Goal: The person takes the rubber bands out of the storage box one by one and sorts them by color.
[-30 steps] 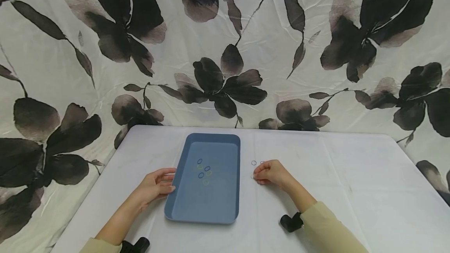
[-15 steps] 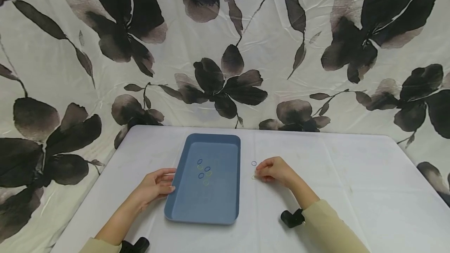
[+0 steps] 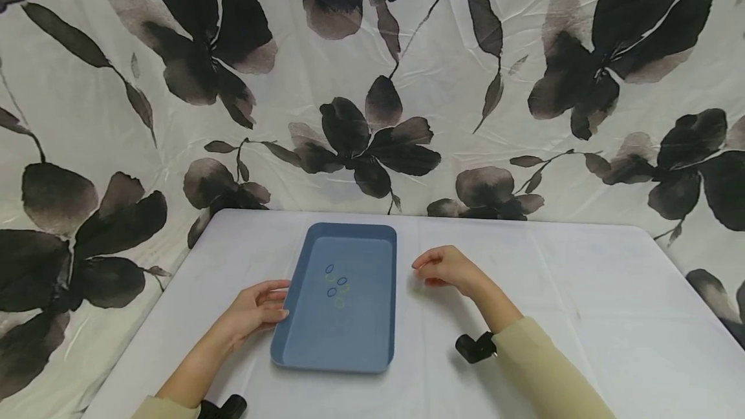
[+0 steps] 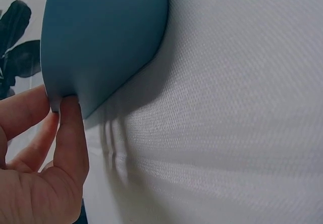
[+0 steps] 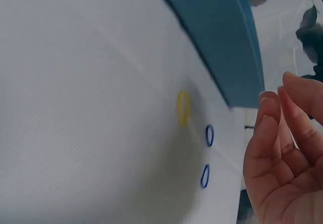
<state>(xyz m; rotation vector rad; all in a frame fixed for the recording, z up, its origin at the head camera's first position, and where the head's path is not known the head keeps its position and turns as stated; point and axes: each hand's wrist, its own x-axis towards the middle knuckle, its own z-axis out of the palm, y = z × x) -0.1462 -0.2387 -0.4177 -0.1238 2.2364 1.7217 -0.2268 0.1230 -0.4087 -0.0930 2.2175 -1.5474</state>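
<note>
A blue-grey tray lies on the table, with several thin blue loops and yellow loops, like small rubber bands, on its floor. My left hand grips the tray's left rim; in the left wrist view the thumb presses the outer wall and fingers reach over the edge. My right hand hovers right of the tray, fingers loosely bent, with nothing visible between thumb and fingertips. Beneath it, the right wrist view shows one yellow loop and two blue loops on the cloth; the hand hides them in the head view.
A white cloth covers the table. Behind it hangs a white curtain with dark flowers. Black wrist devices sit at both sleeves.
My right hand has lifted off the table near the loops and moved slightly forward and left, now covering them in the head view. The left hand and tray stay in place.
</note>
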